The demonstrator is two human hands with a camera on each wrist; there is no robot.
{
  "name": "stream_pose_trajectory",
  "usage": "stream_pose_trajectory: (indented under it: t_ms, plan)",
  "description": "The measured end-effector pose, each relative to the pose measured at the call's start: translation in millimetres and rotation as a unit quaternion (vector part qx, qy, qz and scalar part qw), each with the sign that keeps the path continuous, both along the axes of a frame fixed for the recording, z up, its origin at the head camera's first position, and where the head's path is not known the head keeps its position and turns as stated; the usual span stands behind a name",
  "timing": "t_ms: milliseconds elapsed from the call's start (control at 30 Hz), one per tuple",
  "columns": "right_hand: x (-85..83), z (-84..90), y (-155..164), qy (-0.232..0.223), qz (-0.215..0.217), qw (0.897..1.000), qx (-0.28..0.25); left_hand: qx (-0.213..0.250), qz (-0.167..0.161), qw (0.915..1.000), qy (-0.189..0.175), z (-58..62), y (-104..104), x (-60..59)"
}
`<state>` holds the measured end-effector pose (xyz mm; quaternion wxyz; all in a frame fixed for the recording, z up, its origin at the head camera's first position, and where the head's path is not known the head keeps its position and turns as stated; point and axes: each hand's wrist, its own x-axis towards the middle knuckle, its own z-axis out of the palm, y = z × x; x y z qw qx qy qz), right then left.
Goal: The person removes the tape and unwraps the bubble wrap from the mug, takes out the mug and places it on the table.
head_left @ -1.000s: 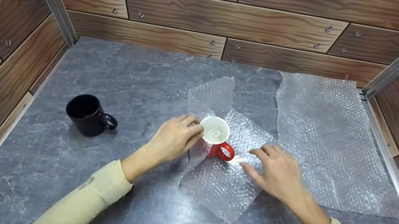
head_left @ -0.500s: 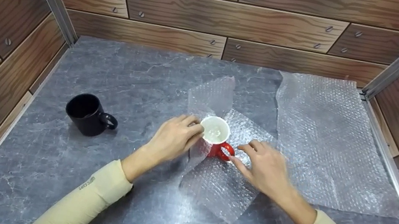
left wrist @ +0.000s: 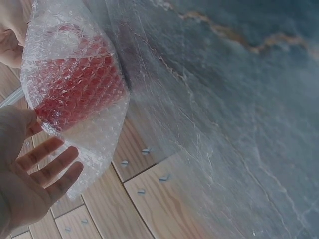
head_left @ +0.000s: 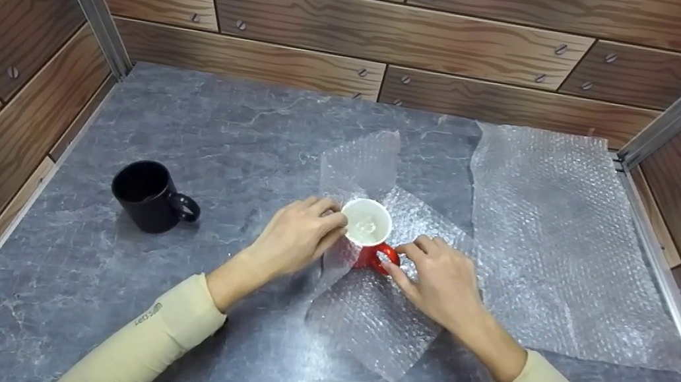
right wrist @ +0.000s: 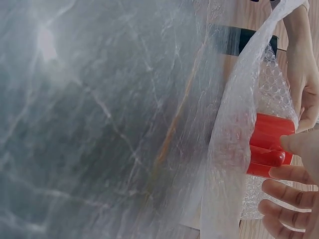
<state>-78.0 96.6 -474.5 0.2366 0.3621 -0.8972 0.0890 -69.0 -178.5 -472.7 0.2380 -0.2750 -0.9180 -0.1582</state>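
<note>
Red mug (head_left: 368, 243) stands upright mid-table on a small bubble-wrap sheet (head_left: 373, 315), whose flap the left hand (head_left: 294, 238) pinches against the mug's rim. The right hand (head_left: 441, 282), fingers curled, touches the mug's handle (head_left: 385, 260). Farther off sit a black mug (head_left: 146, 195) at left and a larger sheet (head_left: 561, 235) at right.

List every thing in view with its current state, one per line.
red mug: upright on the small bubble wrap sheet, partly wrapped on its left side.
small bubble wrap sheet: one flap lifted against the mug, the rest flat.
large bubble wrap sheet: spread flat, untouched.
black mug: upright, unwrapped, apart from both hands.
left hand: pinches wrap at the mug's rim.
right hand: fingers at the mug's handle.
</note>
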Motion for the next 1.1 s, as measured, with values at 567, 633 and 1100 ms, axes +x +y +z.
stream_pose_trajectory:
  t_ms: [567,633,1100]
  plan:
    - [-6.7,-2.8,-9,0.012,-0.009,0.999,0.038,0.005,-0.006,1.0000,0.004,-0.3,-1,-0.8]
    - [-7.1,-3.7,-10,0.016,-0.009,0.999,0.037,0.004,-0.007,1.0000,0.004,0.0,-1,-1.0]
    - [-5.4,-5.9,-16,0.008,-0.031,0.999,0.040,-0.005,-0.011,0.9999,0.004,1.6,-2,-5.0]
